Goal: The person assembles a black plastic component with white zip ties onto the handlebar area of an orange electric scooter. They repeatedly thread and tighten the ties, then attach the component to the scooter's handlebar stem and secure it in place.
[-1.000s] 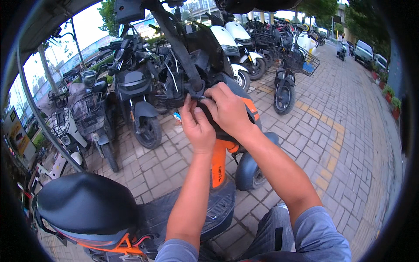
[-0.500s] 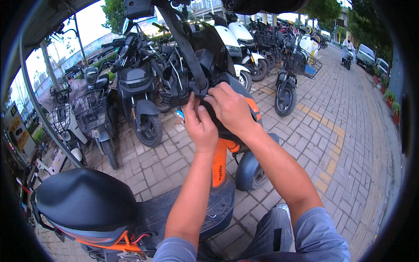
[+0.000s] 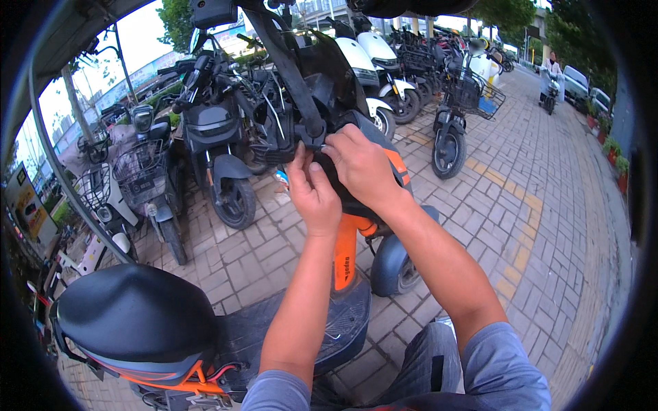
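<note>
An orange and black electric scooter stands before me, its dark steering column (image 3: 286,65) coming down to the front panel. At the column's lower end, my left hand (image 3: 314,198) reaches up with bent fingers pressed to the dark parts there. My right hand (image 3: 363,168) comes in beside it from the right, fingers curled and pinched together close to the left fingertips. What the fingers of either hand hold is hidden by the hands. Just left of my left hand shows a small blue and white thing (image 3: 282,177), too small to name. Below the hands runs the orange front tube (image 3: 345,257).
The scooter's black seat (image 3: 133,312) and footboard (image 3: 329,318) lie at the lower left. A dark scooter (image 3: 216,130) and several others stand parked across the paving (image 3: 480,226). A bike with a basket (image 3: 449,137) is at the right. Far right, a person (image 3: 551,75) rides a scooter.
The rider at the far right has come nearer. My hands stay at the same spot, with only slight movement of the fingers.
</note>
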The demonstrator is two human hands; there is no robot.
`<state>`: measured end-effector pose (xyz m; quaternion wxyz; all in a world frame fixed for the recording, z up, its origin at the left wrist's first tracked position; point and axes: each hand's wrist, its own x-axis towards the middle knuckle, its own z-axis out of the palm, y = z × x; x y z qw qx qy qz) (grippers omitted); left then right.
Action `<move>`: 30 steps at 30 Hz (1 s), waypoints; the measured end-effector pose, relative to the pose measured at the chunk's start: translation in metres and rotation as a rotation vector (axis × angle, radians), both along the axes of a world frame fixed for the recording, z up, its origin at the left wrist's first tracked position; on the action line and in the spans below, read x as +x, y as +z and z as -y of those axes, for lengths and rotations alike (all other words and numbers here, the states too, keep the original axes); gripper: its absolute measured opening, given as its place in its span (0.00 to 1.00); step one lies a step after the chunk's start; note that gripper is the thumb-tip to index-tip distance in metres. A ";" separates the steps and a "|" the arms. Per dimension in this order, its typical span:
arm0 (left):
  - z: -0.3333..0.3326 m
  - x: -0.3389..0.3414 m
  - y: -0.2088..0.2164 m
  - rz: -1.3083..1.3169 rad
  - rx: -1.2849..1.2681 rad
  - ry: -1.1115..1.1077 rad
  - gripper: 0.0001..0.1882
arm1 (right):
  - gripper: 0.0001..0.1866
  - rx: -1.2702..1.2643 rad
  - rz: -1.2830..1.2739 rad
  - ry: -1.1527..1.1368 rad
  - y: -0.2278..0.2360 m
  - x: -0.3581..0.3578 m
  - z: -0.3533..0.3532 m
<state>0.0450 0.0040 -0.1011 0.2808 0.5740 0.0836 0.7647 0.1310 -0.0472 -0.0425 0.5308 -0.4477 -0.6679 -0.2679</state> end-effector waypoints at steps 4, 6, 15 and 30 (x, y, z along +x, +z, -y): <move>-0.001 0.001 -0.001 -0.026 -0.009 0.042 0.20 | 0.07 -0.024 -0.005 -0.027 -0.002 -0.001 0.000; -0.002 -0.001 -0.002 -0.043 -0.030 0.050 0.20 | 0.08 -0.034 0.003 -0.030 0.000 0.001 0.005; 0.002 -0.001 -0.002 -0.056 -0.050 0.081 0.19 | 0.05 0.122 -0.061 0.093 -0.001 0.002 -0.002; -0.002 0.000 -0.003 -0.061 -0.020 0.082 0.20 | 0.06 0.038 -0.037 0.007 -0.002 0.003 0.001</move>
